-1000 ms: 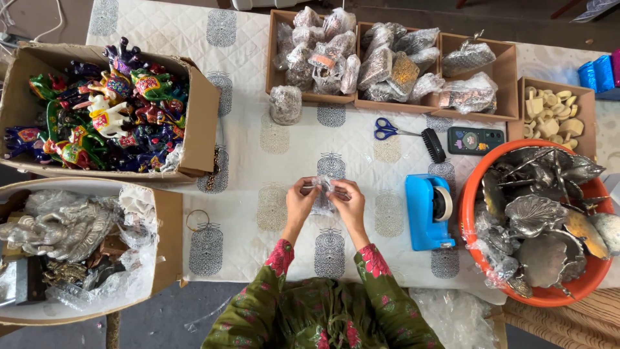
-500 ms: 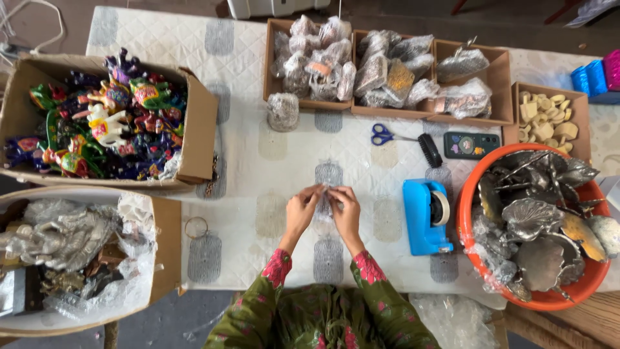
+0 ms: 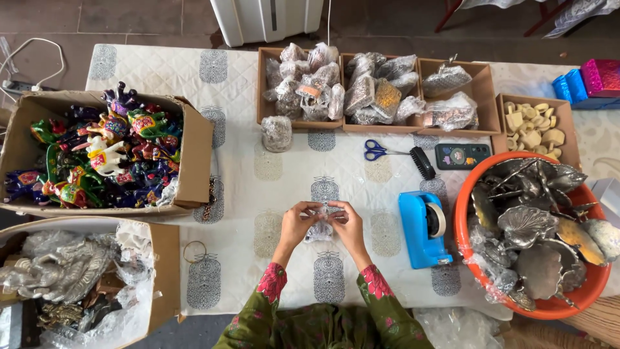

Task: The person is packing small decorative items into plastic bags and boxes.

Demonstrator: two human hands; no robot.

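Observation:
My left hand [image 3: 298, 224] and my right hand [image 3: 347, 226] meet over the middle of the white patterned tablecloth [image 3: 245, 187]. Between their fingertips they hold a small clear plastic-wrapped bundle [image 3: 320, 227] that hangs just above the cloth. What is inside the wrap is too small to tell. A blue tape dispenser [image 3: 423, 229] stands close to the right of my right hand.
Cardboard box of colourful painted figurines [image 3: 97, 155] at left; box of silvery wrapped items [image 3: 71, 278] below it. Trays of wrapped packets [image 3: 352, 87] at back, one lone packet [image 3: 277, 133], blue scissors [image 3: 381, 151], black remote [image 3: 462, 156], orange tub of metal leaf dishes [image 3: 536, 239], metal ring [image 3: 195, 251].
Both hands stay together on the small wrapped bundle, fingers shifting slightly as they work the plastic. Nothing else on the table has moved.

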